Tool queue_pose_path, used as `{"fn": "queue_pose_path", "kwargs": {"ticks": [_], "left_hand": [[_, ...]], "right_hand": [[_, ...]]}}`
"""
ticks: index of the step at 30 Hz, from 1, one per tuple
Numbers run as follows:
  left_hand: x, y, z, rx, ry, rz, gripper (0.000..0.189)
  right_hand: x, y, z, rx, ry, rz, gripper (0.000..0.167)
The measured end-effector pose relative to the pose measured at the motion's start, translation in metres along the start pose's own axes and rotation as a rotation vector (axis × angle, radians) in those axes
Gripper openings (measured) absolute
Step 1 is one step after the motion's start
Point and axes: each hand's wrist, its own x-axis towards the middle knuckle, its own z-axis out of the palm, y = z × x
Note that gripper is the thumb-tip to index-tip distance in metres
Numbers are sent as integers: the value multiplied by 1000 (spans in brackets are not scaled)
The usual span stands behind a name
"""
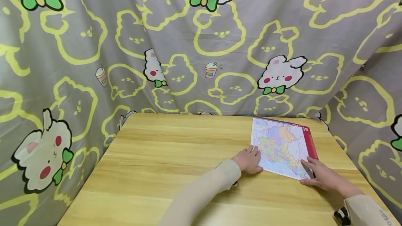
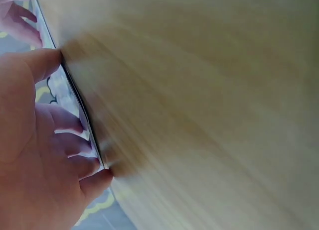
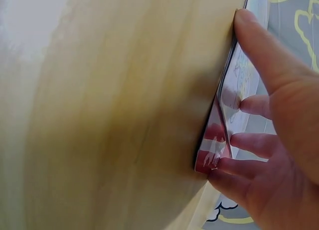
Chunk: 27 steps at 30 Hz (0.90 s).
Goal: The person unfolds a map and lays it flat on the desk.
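Note:
A colourful flat printed map (image 1: 276, 145) with a red strip along its right side lies at an angle on the table. My left hand (image 1: 248, 160) rests at the map's left edge, fingers spread, with the thumb at the near edge. At the near right corner is my right hand (image 1: 325, 175), its thumb along the near edge and its other fingers on the map's surface and red strip. Seen low from the right wrist, the map (image 3: 214, 150) looks thin and layered, and fingertips touch its red corner. The fingers (image 2: 70, 143) of the left hand touch its edge in the left wrist view.
The light wood-grain table (image 1: 176, 156) spreads to the left and in front of the map. A grey curtain (image 1: 176, 44) with yellow outlines and white cartoon rabbits hangs behind and at both sides. The map's far edge lies close to the table's back edge.

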Motion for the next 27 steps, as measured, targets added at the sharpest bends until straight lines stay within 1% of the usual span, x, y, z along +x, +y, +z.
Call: {"fn": "queue_pose_path", "kwargs": {"ticks": [5, 9, 13, 15, 20, 22, 27], "left_hand": [[-2, 0, -1, 12, -22, -9, 73], [-7, 0, -3, 15, -32, -16, 72], [-14, -1, -4, 16, -34, -5, 71], [-16, -3, -2, 32, -34, 1, 71], [-19, -4, 4, 51, -48, -8, 71], [-21, -5, 5, 40, -58, -17, 71], [-31, -9, 5, 65, -76, -23, 70]], "right_hand": [[2, -1, 1, -16, -3, -20, 84], [4, -5, 1, -20, -7, -34, 82], [6, -9, 1, -26, -19, -35, 81], [8, -12, 2, -31, -18, -46, 80], [11, -17, 5, -36, -9, -71, 77], [11, -19, 6, -35, -9, -69, 77], [16, -26, 9, -43, -15, -83, 79]]}}
